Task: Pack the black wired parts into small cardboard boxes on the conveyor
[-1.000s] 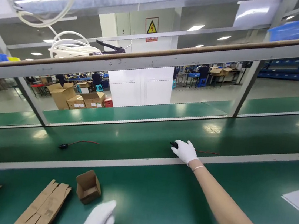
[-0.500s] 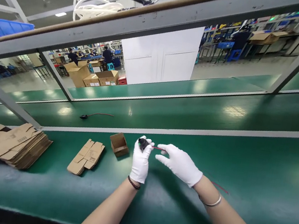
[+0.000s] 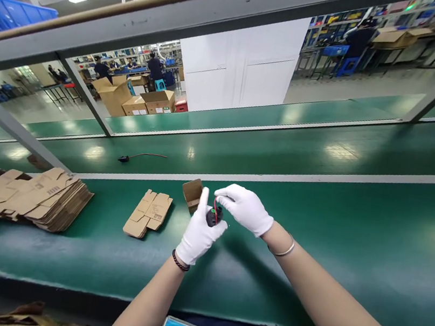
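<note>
My left hand (image 3: pixel 199 232), in a white glove, holds a small round black part (image 3: pixel 214 216) with a green spot on it. A red wire (image 3: pixel 215 204) runs up from that part. My right hand (image 3: pixel 244 206), also gloved in white, pinches the wire between thumb and fingers just above the black part. Behind my left fingers stands an open small cardboard box (image 3: pixel 192 192), partly covered by the hand. To the left lie folded flat cartons (image 3: pixel 148 213) on the green work surface (image 3: pixel 335 251).
A tall pile of flat cartons (image 3: pixel 52 198) lies at the left. Beyond the pale divider strip, another black part with a wire (image 3: pixel 124 159) rests on the green surface. A metal frame beam (image 3: pixel 148 24) crosses above. People sit at benches in the background.
My right hand has moved left and up, bringing the red wire over the black part. My left hand has turned the part, and it now overlaps the open box in view.
</note>
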Motion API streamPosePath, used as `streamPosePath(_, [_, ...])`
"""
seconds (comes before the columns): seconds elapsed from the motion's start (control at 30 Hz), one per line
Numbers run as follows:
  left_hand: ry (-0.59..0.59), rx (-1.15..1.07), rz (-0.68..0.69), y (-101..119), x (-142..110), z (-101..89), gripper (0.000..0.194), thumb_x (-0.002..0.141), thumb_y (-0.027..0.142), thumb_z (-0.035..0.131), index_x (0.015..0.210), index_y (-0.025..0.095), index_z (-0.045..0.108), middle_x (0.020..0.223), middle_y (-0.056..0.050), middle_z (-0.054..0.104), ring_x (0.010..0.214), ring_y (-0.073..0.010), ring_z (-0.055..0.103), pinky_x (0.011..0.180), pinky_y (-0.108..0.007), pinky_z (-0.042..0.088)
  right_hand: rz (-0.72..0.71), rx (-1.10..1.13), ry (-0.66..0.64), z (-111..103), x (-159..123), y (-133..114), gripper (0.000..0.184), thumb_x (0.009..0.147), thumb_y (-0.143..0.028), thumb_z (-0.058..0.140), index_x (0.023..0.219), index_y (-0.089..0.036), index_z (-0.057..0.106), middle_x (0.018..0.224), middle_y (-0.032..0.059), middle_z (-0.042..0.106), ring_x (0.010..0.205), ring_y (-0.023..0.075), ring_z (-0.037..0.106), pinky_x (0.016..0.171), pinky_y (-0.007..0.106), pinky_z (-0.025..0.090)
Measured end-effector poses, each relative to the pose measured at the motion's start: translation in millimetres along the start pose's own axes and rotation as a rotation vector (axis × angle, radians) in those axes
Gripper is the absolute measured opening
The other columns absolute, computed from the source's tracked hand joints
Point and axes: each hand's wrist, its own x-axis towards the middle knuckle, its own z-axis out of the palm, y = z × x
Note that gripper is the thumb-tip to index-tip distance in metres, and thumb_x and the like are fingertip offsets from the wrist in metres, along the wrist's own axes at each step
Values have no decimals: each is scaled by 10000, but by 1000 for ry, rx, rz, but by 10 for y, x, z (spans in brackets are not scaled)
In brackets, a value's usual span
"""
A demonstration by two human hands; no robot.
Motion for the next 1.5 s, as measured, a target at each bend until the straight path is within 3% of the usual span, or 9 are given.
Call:
streamPosePath(0.13, [242,-352,29,-104,55,-85,444,673,282,730,1073,225,548,1108,-38,581,1060,-183,552,995,-348,385,-32,-265,-211,195,-141,-131,269,912,-288,448,1088,-263,650,948,52,661,740,154,599,579,240,387])
streamPosePath(0.23, [266,-680,-23,-186,102,-138,432,700,388,719,1044,235,509,1164,-47,557,1030,-177,585,915,-350,451,-196,-349,-369,223,-256,-273,257,894,-263,463,1080,-243,640,862,60,654,661,151,576,530,238,332])
streamPosePath(0.4, [238,-425,-43,-276,85,-254,543,708,525,678,1101,215,467,766,26,551,550,-67,505,544,-215,433,-360,-255,-278,77,-246,-350,252,907,-275,428,893,-205,669,788,65,643,650,152,556,556,256,337])
streamPosePath(0.6, [-105,-168,-40,-182,43,-288,477,685,393,722,1068,177,536,1031,-76,625,903,-193,597,803,-318,490,-42,72,-145,110,-11,-267,182,844,-276,526,861,-238,703,845,24,671,763,145,603,663,239,432])
streamPosePath(0.8, [28,128,-21,-287,43,-261,547,753,266,635,1266,197,459,1267,-106,550,1160,-258,523,1018,-410,389,253,298,-77,321,-47,-327,143,792,-290,588,855,-218,694,875,15,690,800,157,623,709,252,478])
streamPosePath(1.03, [398,290,-85,-528,-32,-46,720,826,308,531,1454,237,186,1331,-133,499,1168,-283,525,988,-386,412,39,-3,-84,439,-126,-488,235,889,-319,496,1000,-221,678,922,54,675,833,171,602,706,265,448])
streamPosePath(1.2, [347,413,14,-654,-22,-37,910,754,317,627,1459,180,69,1404,-195,375,1264,-326,423,1035,-453,362,-24,46,-124,447,128,-242,190,875,-256,513,860,-218,699,883,38,675,827,159,601,736,256,450])
streamPosePath(1.37, [394,388,105,-802,275,-393,1160,605,284,757,1448,147,-27,1506,-210,126,1403,-327,142,1137,-473,175,-271,134,-273,387,644,89,187,863,-243,523,868,-193,703,913,52,669,849,158,594,777,262,441])
streamPosePath(1.5, [146,199,-31,-907,546,-603,1141,660,240,702,1441,182,-127,1332,-161,469,1231,-268,467,1041,-450,349,-426,-73,-545,429,953,65,180,833,-196,534,858,-197,712,910,55,665,792,153,594,692,248,421])
